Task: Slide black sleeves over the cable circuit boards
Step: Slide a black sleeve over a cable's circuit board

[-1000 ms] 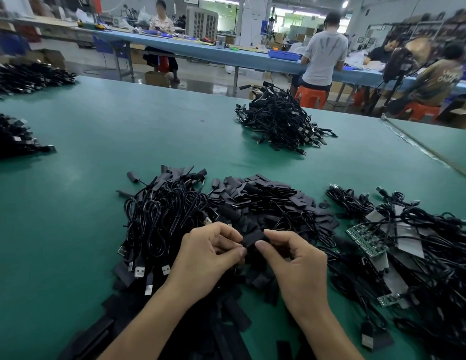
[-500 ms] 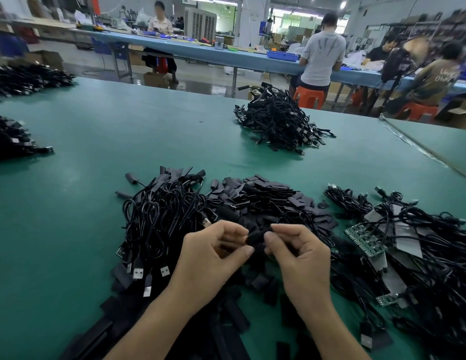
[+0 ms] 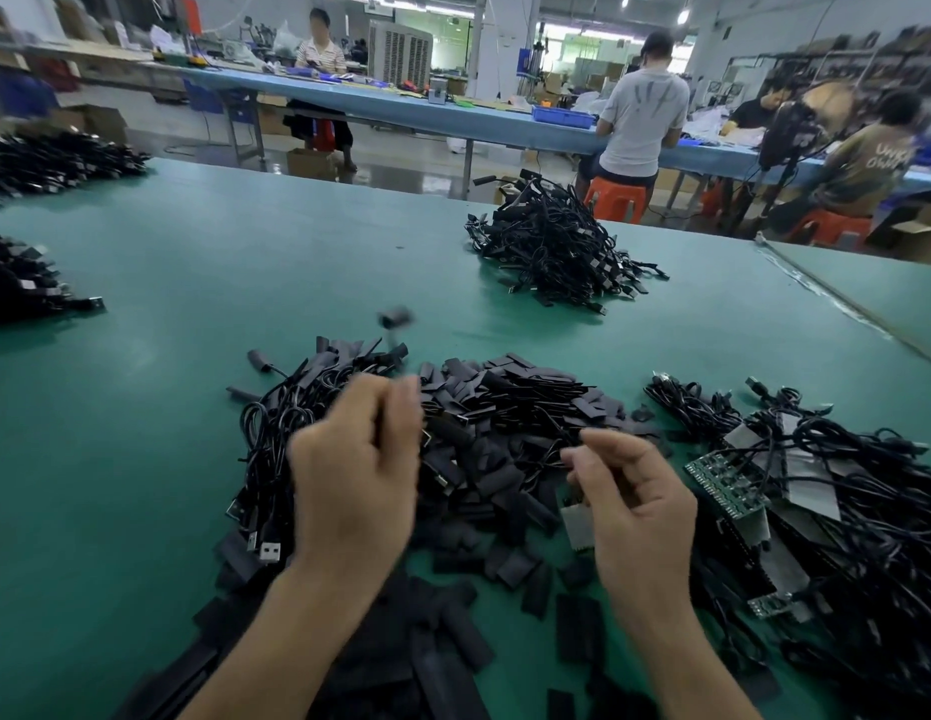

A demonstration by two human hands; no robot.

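On the green surface [image 3: 115, 459], toward its near edge, a heap of cables [image 3: 292, 439] lies furthest left, USB plugs pointing at the near edge. The left hand [image 3: 357, 475] is over that heap's right side, badly blurred. Its fingers are curled in, but I cannot tell whether they grip anything. A small dark piece [image 3: 396, 318] shows as a smear beyond it, toward the far edge, and whether it lies on the surface or is off it cannot be told.

The sleeves [image 3: 505, 407] are heaped between the two hands and just beyond them. They are flat black pieces lying every way, so no single long axis holds. More are scattered along the near edge under the forearms.

The right hand [image 3: 640, 506] has its fingers curled and its thumb and forefinger pinched together. A grey-wrapped board [image 3: 577, 527] shows just under them, long axis running near to far, seemingly gripped in that hand. Right of it lies a tangle of unsleeved boards [image 3: 728, 480] on their cables.

The next move probably turns on a sleeve. The heap lies just left of the board, equally near both hands. The left hand is the likelier one to pick a sleeve and line its mouth up with the board's end.
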